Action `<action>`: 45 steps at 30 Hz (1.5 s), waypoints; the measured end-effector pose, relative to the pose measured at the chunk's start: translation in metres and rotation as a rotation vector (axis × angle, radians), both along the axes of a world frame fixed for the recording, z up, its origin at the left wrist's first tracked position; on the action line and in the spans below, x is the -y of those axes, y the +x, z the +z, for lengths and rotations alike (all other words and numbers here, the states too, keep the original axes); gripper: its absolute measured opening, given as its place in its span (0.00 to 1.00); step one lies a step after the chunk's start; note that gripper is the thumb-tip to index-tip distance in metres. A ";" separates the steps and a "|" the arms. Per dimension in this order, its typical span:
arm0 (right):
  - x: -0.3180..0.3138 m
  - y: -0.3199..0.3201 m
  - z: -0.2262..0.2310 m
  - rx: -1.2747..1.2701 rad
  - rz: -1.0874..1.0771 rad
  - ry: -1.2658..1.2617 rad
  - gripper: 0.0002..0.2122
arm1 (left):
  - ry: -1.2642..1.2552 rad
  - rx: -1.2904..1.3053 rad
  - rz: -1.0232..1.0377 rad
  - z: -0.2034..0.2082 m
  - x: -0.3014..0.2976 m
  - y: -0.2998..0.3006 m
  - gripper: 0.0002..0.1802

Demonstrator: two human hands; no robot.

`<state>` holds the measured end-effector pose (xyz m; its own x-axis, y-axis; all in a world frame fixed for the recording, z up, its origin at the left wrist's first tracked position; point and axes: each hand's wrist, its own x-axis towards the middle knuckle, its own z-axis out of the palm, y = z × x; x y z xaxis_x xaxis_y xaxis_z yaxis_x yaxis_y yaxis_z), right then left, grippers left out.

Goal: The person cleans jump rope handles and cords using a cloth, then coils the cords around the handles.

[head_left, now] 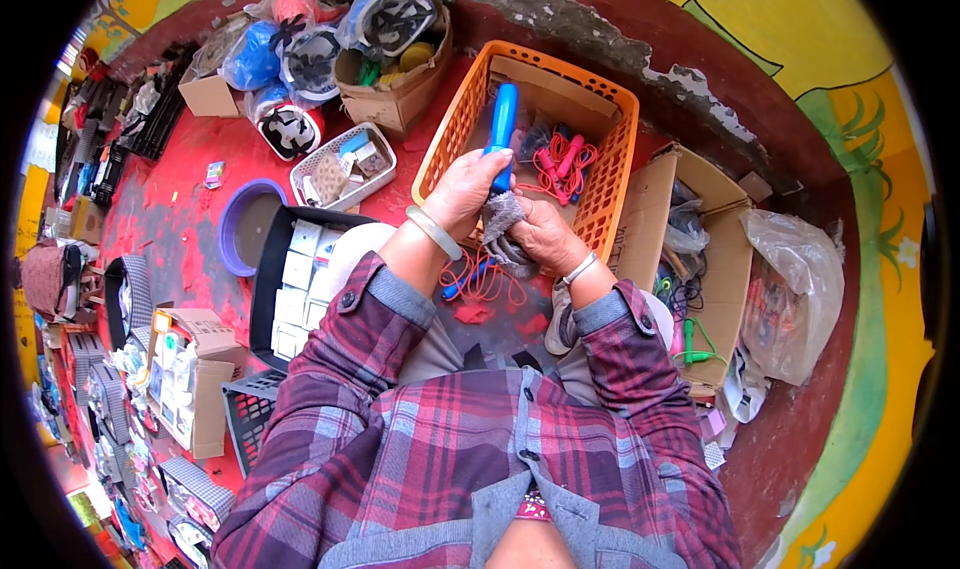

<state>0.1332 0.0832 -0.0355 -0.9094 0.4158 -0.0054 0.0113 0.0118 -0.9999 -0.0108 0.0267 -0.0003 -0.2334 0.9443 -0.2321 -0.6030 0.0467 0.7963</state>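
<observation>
Head view: your two hands are close together just in front of the orange basket point(453, 119), near its near left corner. Your left hand point(457, 193) is wrapped round the lower part of a blue handle point(504, 114), whose rounded end points away from you over the basket's opening. Your right hand point(548, 233) pinches a grey cloth point(507, 231) just below the handle. Whether the fingers touch one another is hidden by the cloth.

Loops of red cord point(487, 269) hang or lie below your hands; you can't tell which. Pink-handled ropes point(567, 157) sit inside the basket, near its right wall.

On your right, the cardboard box point(640, 214) stands close against the basket, leaving a narrow gap for that elbow. The dark red wall point(795, 119) closes the far side. To your left, the black tray point(267, 279) crowds your knee, with red floor point(200, 204) stretching beyond the purple basin point(229, 231).
</observation>
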 end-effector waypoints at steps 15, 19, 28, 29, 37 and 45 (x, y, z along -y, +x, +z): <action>0.034 0.005 0.015 -0.044 0.256 -0.046 0.09 | 0.027 0.208 0.186 0.047 0.066 -0.026 0.14; 0.049 0.011 0.018 -0.065 0.260 0.077 0.07 | 0.063 0.214 0.285 0.051 0.089 -0.043 0.15; 0.058 0.021 0.052 -0.054 0.345 0.081 0.06 | 0.154 0.159 0.519 0.089 0.147 -0.069 0.16; 0.051 0.023 0.051 -0.060 0.355 0.186 0.06 | 0.195 0.151 0.554 0.093 0.151 -0.073 0.16; 0.021 0.019 0.045 0.098 0.385 -0.049 0.09 | 0.309 0.035 0.527 0.096 0.118 -0.058 0.20; -0.002 0.012 0.043 -0.154 0.112 -0.278 0.13 | 0.315 -0.156 0.099 0.092 0.037 -0.030 0.20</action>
